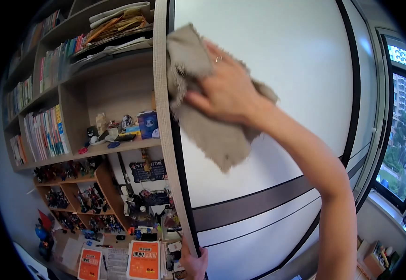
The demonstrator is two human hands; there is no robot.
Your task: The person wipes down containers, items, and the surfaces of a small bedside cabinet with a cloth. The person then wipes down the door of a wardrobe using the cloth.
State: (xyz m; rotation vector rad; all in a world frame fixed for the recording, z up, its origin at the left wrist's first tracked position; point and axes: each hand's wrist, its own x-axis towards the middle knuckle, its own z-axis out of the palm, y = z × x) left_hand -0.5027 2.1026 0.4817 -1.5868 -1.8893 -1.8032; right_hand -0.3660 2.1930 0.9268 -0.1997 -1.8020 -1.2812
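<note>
My right hand (228, 86) holds a grey-brown cloth (221, 140) with frayed edges against the upper left part of a white sliding door panel (277, 154). The cloth hangs below the fingers, and a ring shows on one finger. Low in the view, my left hand (194, 263) grips the light wooden edge (180, 205) at the door's left side, its fingers partly wrapped round it. A dark grey band (254, 200) crosses the panel below the cloth.
Bookshelves (49, 95) with books and papers stand at the left. Below are a small rack (79, 196) of figures and a desk with orange books (143, 261). A window (401, 130) is at the right, with a box of items (375, 261) below.
</note>
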